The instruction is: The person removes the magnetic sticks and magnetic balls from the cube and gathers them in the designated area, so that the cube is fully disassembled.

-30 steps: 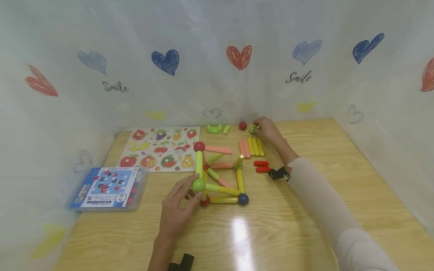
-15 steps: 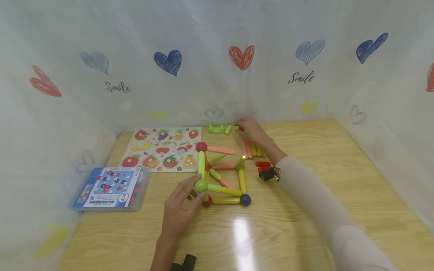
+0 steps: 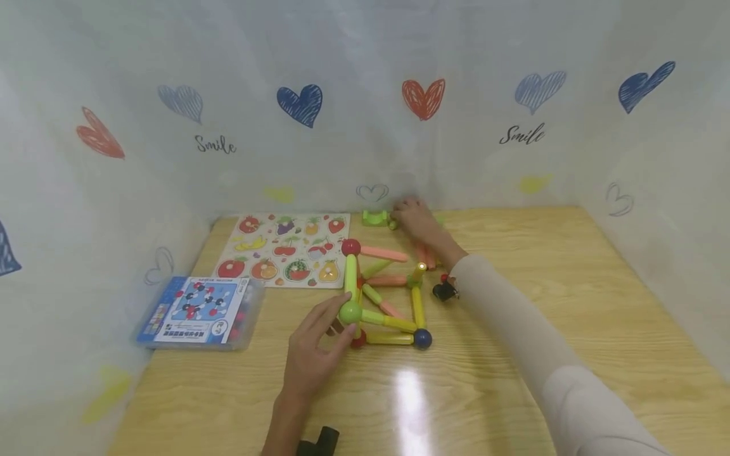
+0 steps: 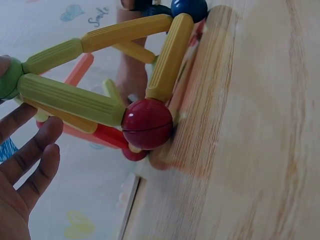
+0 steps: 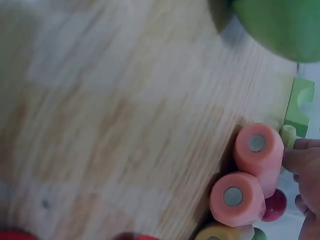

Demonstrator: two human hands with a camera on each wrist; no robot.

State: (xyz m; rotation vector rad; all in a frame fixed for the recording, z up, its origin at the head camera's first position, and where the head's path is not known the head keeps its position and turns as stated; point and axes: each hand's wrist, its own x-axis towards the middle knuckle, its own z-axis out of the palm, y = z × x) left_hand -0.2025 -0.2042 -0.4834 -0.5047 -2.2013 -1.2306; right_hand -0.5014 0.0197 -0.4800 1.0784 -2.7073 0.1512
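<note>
My left hand [image 3: 313,345] pinches a green ball [image 3: 350,312] at the near left corner of a frame of magnetic rods and balls. In the left wrist view a light green rod [image 4: 72,99] runs from that ball to a red ball [image 4: 147,124] on the table, and a blue ball [image 4: 190,9] is at another corner. At the back, my right hand [image 3: 419,223] has its thumb and finger at a short light green rod [image 5: 288,136], beside a green curved block [image 3: 375,218]. Pink rods [image 5: 257,147] and a dark red ball [image 5: 274,205] lie close to that hand, partly hidden in the head view.
A fruit picture sheet [image 3: 285,253] lies at the back left. In front of it is a clear plastic case [image 3: 199,313] with a blue printed card. A white curtain with hearts [image 3: 422,98] borders the wooden table [image 3: 513,392] at the back and sides.
My right hand has left the loose green ball and moved left, past the dark red ball, to the short green rod. My left hand stays on the frame's green ball. The head view has turned slightly left.
</note>
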